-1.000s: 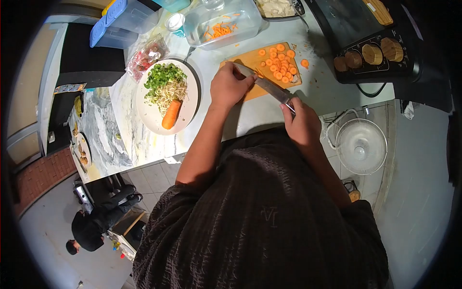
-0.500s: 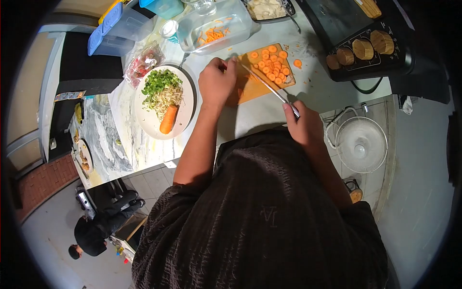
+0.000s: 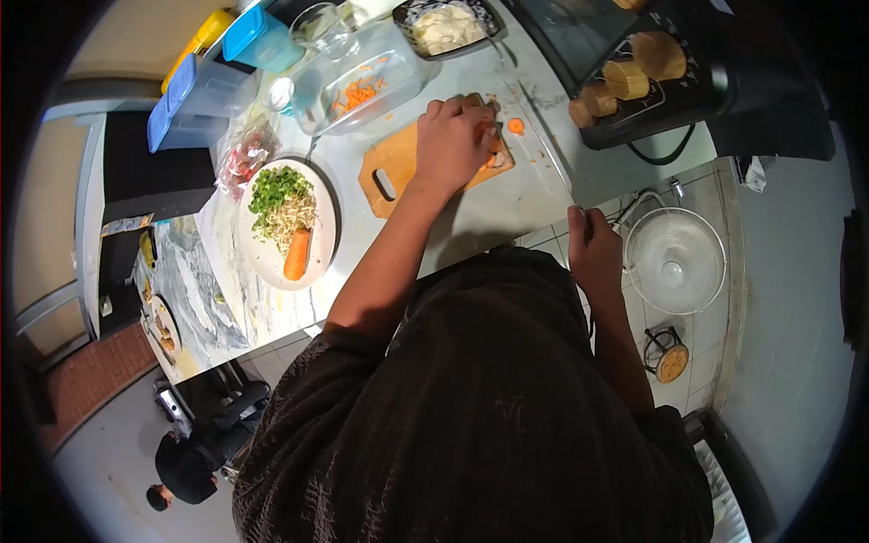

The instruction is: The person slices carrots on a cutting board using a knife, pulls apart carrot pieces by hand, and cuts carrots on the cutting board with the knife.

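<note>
My left hand curls over the carrot slices at the right end of the wooden cutting board, hiding many of them. Beyond the board's right edge, a single carrot slice lies on the table. My right hand is closed at the table's front edge, around the handle end of a knife whose thin blade points away over the tabletop. Left of the board, a white plate carries chopped greens, bean sprouts and a peeled carrot piece.
A clear plastic container with carrot shreds stands behind the board, near a dark tray of pale food. At the back right is a black toaster oven. A fan stands on the floor; another person is at lower left.
My left hand has moved right, onto the carrot slices, which now sit bunched beneath it. My right hand has drawn the knife rightward, off the board.
</note>
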`<state>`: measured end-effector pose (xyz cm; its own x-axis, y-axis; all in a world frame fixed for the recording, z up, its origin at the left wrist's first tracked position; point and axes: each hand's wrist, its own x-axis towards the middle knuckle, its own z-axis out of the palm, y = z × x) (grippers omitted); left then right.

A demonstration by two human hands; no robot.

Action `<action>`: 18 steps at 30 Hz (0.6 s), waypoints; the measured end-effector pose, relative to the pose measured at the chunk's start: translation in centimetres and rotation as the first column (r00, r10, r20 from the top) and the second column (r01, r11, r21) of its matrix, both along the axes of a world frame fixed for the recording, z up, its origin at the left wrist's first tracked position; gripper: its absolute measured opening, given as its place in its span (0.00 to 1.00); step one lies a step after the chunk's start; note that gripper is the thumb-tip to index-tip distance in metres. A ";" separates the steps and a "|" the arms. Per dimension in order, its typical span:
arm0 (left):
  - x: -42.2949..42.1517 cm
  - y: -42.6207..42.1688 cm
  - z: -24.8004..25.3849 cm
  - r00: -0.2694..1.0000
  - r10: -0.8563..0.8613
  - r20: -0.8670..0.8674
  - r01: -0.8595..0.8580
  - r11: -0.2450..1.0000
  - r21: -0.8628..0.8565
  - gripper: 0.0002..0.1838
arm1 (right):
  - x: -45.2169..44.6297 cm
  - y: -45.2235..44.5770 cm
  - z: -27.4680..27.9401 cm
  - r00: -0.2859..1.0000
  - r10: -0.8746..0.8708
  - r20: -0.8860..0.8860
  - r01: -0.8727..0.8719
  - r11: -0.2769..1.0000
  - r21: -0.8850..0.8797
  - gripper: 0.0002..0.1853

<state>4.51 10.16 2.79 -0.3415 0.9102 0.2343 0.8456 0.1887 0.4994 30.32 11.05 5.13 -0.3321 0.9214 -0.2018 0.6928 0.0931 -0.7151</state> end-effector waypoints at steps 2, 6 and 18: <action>0.8 1.4 -0.8 0.992 -0.060 -0.111 0.053 0.996 -0.067 0.14 | 0.6 0.1 0.3 0.999 -0.019 0.032 0.020 1.000 -0.016 0.19; 1.8 3.1 -2.4 0.983 -0.088 -0.159 0.073 0.993 -0.096 0.16 | 1.5 0.2 0.5 0.998 -0.037 0.058 0.039 0.999 -0.024 0.19; 1.8 3.8 -1.7 0.995 -0.054 -0.086 0.042 0.990 -0.135 0.12 | 2.1 2.1 -0.1 0.998 0.036 -0.048 -0.035 0.999 0.021 0.19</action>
